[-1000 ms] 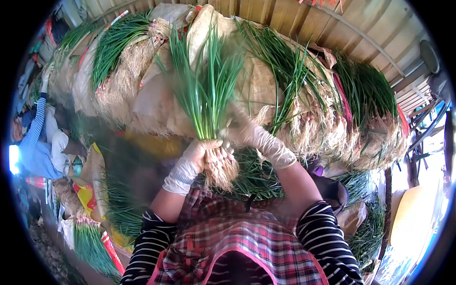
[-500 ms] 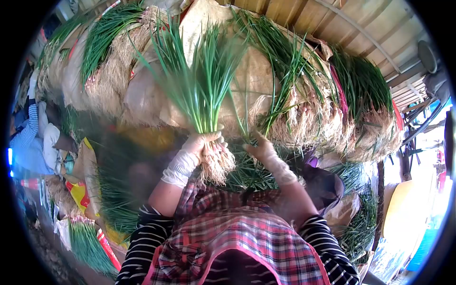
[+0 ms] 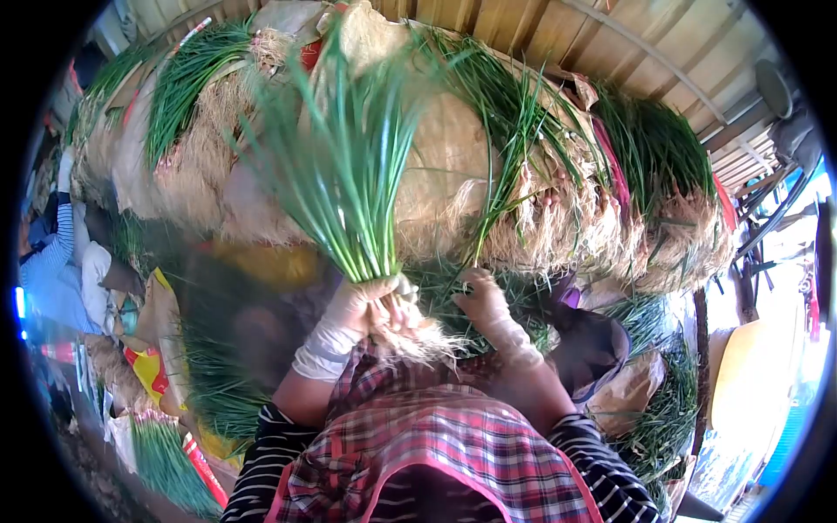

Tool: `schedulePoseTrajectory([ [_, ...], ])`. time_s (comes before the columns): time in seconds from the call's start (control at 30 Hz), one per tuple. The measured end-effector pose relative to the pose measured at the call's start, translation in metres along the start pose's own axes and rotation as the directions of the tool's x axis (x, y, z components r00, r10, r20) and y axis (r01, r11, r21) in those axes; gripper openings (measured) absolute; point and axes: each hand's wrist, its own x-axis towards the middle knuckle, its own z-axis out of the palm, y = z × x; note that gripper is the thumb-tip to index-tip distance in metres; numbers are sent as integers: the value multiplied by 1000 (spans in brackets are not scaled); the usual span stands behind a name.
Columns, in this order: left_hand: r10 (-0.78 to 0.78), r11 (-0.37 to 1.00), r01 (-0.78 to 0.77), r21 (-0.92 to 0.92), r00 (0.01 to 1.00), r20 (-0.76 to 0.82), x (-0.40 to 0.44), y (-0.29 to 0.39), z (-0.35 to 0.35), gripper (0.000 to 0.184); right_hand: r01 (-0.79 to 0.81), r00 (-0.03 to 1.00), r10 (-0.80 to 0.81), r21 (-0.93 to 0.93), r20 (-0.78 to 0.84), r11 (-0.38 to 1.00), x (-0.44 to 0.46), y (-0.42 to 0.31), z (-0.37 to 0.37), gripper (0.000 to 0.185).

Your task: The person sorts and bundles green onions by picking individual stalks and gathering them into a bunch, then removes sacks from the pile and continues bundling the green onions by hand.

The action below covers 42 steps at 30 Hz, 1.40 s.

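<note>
A bunch of green onions (image 3: 357, 174) stands upright in front of me, its leaf tips blurred and its pale roots hanging low. My left hand (image 3: 364, 305), in a whitish glove, is wrapped round the stems just above the roots. To the right, my gloved right hand (image 3: 482, 301) is apart from the bunch, with thumb and fingers curled and a gap between them; nothing shows in it. Just above its fingertips come the lower ends of some thin green stalks (image 3: 497, 209) that hang from the sack-covered heap.
Sacking (image 3: 445, 148) covers a long heap ahead, with more onions (image 3: 649, 144) and roots on it. Loose green leaves (image 3: 222, 366) lie low at the left. A small bundle (image 3: 170, 453) lies at lower left. Another person (image 3: 57, 261) in striped sleeves is at the far left.
The bunch in my left hand has tilted left and its roots have swung right. My right hand has come away from the bunch and moved lower, its fingers curling.
</note>
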Motion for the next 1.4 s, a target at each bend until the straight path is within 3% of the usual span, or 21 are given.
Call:
schedulePoseTrajectory([
  [0.1, -207, 978, 205, -48, 977, -54, 8, -5, -12, 32, -614, 773, 616, 419, 152, 668, 34, 21, -24, 32],
  [0.17, -261, 959, 247, -137, 960, -99, 20, -25, -6, 25, -584, 804, 488, 602, 340, 544, 56, 43, -19, 27],
  [0.2, -157, 985, 143, -97, 974, -165, 23, -33, 2, 19, -717, 666, 476, 668, 573, 199, 66, 45, -19, 25],
  [0.33, -283, 942, 303, 145, 948, -144, 26, -41, -1, 20, -438, 894, 239, 622, 380, 650, 63, 0, -16, 14],
  [0.4, -235, 969, 243, 44, 964, -127, 27, -51, 6, 16, -283, 959, 229, 579, 166, 765, 57, -22, -7, 12],
  [0.47, -281, 957, 268, -114, 952, -121, 22, -42, 17, 20, -381, 922, 315, 387, 223, 840, 60, -13, -8, 16],
  [0.53, -126, 991, 118, -66, 983, -132, 13, -37, 23, 19, -464, 872, 435, 95, 225, 881, 55, 16, 0, 18],
  [0.57, -119, 990, 102, -99, 977, -177, 9, -31, 27, 18, -539, 706, 539, -146, 459, 830, 55, 22, -2, 21],
  [0.7, -242, 957, 225, -185, 967, -80, 7, -29, 8, 23, -356, 934, 358, 94, -1, 930, 70, 5, -42, 26],
  [0.77, -248, 949, 228, -220, 967, -65, 4, -25, 12, 20, -448, 863, 451, 66, -230, 892, 118, 2, -57, 25],
  [0.87, -164, 956, 196, -220, 974, 153, -1, -3, 26, 20, -349, 922, 382, -294, 63, 890, 166, 90, 8, 23],
  [0.93, -132, 941, 187, -283, 971, 201, -6, 14, 32, 21, -485, 844, 536, 462, 26, 742, 157, 49, -36, 19],
  [0.97, -36, 968, 45, -248, 998, 42, -4, 15, 25, 24, -539, 807, 573, 573, 142, 617, 152, 33, -53, 16],
  [1.0, -163, 960, 195, -203, 973, 163, 2, 18, 5, 26, -552, 823, 512, 562, 246, 616, 135, 9, -74, 11],
  [1.07, -52, 996, 64, 60, 982, -183, 16, 14, 16, 30, -234, 972, 211, 474, 102, 849, 96, -18, -60, 13],
  [1.1, -137, 990, 134, -35, 984, -117, 22, 11, 17, 31, -129, 990, 101, 322, 102, 938, 76, -34, -57, 12],
  [1.13, -208, 976, 215, 17, 959, -194, 25, 8, 19, 32, -40, 998, 17, 474, 53, 880, 63, -40, -39, 11],
  [1.2, -252, 967, 252, -20, 953, -168, 28, 0, 11, 37, -292, 955, 204, 571, 215, 767, 45, -61, -45, 12],
  [1.23, -191, 982, 189, -27, 971, -145, 26, -4, 11, 40, -156, 987, 96, 661, 125, 734, 43, -46, -44, 12],
  [1.33, -223, 975, 215, -62, 945, -239, 15, 0, 12, 44, -402, 889, 420, 753, 184, 521, 79, -49, -70, 29],
  [1.4, -134, 990, 141, 13, 963, -235, 12, -1, 16, 36, -183, 983, 142, 588, 115, 788, 106, -66, -81, 38],
])
